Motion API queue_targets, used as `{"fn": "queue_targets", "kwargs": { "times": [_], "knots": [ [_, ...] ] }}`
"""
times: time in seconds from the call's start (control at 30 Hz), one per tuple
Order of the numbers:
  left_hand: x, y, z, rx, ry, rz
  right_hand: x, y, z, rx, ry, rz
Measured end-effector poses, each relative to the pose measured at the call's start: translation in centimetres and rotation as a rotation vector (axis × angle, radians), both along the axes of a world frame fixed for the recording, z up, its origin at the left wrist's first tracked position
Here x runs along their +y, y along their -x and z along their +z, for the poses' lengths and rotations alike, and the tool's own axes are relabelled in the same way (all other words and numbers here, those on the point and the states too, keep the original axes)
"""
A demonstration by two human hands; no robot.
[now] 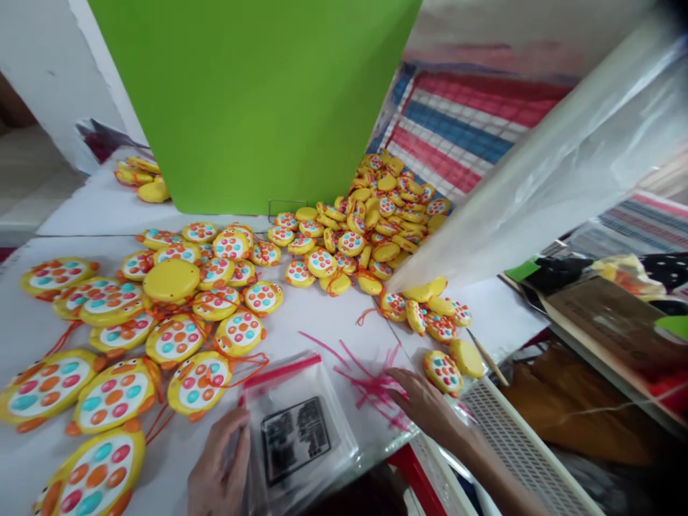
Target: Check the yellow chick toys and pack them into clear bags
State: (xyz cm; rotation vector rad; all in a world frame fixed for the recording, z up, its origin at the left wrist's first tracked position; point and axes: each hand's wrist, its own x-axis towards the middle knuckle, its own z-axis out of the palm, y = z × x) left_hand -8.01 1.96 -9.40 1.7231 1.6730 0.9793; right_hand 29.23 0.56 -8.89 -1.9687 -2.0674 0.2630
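A stack of clear zip bags [294, 423] with a red seal strip and a black printed label lies at the table's near edge. My left hand [219, 469] rests on the stack's left side, fingers curled against the plastic. My right hand [424, 405] lies flat, fingers stretched toward a bundle of pink ties [370, 383]. A yellow round toy with coloured dots [442, 370] sits just beyond my right hand. Several more such toys [177, 337] are spread on the left.
A heap of the yellow toys [376, 222] lies at the back. A green board [252, 100] stands upright behind them. A large clear plastic sheet [564, 165] slants in from the right. A white slotted tray [516, 444] and cardboard boxes [607, 322] sit at the right.
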Motion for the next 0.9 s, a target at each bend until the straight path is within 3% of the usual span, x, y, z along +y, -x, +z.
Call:
{"fn": "queue_targets", "kwargs": {
  "times": [0.1, 0.3, 0.4, 0.5, 0.6, 0.7, 0.77, 0.83, 0.9],
  "knots": [
    [-0.1, 0.1, -0.1, -0.014, 0.020, 0.011, 3.3, 1.0, 1.5, 0.015, 0.003, 0.049],
    [-0.2, -0.1, 0.1, -0.067, -0.005, 0.000, 12.9, 0.2, 0.7, 0.050, -0.038, 0.071],
    [-0.2, -0.3, 0.4, -0.061, -0.006, 0.016, 16.7, -0.7, 2.7, 0.063, -0.150, 0.006],
    [-0.3, -0.5, 0.5, -0.037, 0.002, 0.035, 18.3, -1.4, 5.0, 0.088, -0.215, -0.028],
    [-0.3, -0.4, 0.3, -0.016, 0.025, 0.048, 16.6, -0.7, 4.6, 0.110, -0.147, 0.024],
    [-0.2, -0.5, 0.4, -0.020, 0.044, 0.048, 11.9, 0.8, 2.3, 0.122, -0.051, 0.144],
    [-0.2, -0.6, 0.9, -0.024, 0.045, 0.046, 8.4, 1.1, 1.8, 0.140, -0.003, 0.209],
    [-0.3, -0.9, 1.8, -0.002, 0.014, 0.048, 5.9, 0.7, 3.0, 0.170, -0.011, 0.211],
    [-0.7, -1.7, 2.8, 0.048, -0.073, 0.014, 5.0, 0.0, 5.4, 0.229, -0.052, 0.174]
  ]
}}
